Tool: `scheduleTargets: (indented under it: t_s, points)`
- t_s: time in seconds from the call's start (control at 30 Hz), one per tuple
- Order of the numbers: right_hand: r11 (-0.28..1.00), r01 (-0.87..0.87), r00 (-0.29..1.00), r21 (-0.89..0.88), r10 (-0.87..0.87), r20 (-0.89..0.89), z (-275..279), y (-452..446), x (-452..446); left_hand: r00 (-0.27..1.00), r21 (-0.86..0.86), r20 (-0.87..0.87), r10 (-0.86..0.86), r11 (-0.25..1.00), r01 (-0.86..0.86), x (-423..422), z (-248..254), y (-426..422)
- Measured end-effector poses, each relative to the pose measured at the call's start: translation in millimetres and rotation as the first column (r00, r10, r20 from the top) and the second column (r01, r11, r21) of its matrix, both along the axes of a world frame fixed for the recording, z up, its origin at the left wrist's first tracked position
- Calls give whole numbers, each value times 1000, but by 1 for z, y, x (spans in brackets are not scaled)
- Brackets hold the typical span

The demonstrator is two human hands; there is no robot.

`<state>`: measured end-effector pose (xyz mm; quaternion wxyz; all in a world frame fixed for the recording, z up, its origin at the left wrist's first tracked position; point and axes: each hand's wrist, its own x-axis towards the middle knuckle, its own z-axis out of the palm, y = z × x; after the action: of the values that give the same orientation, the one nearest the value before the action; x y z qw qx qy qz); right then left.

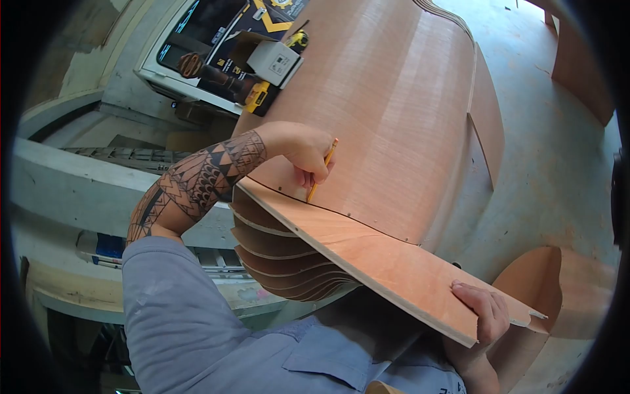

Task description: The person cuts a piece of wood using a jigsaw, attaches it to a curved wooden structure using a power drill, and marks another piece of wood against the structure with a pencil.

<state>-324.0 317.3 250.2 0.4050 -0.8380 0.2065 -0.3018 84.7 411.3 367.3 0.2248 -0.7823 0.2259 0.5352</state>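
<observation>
My left hand (308,154) is closed around a yellow pencil (331,152), its tip touching the line where a flat plywood board (367,246) meets a large curved plywood panel (380,111). A dark line runs along that joint, with several small screw heads or holes beside it. At the lower right, my right hand (482,308) grips the board's near end, fingers on its top face; the thumb is mostly hidden. Under the board's left part, several thin curved plywood pieces (282,262) show their edges.
A yellow-and-black cordless power tool (252,92) and a small white box (274,62) lie at the panel's upper left edge, near a black case (223,39). More curved plywood (531,276) stands at right. A ladder-like metal piece (131,157) lies at left.
</observation>
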Motion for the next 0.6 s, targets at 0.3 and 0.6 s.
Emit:
scheduleTargets:
  t_s: [0.3, 0.6]
  points:
    - [994, 91, 995, 60, -93, 43, -78, -12, 44, 905, -368, 44, 422, 849, -379, 99, 12, 80]
    - [958, 168, 968, 231, -205, 148, -125, 17, 111, 812, -552, -100, 575, 647, -526, 185, -14, 178]
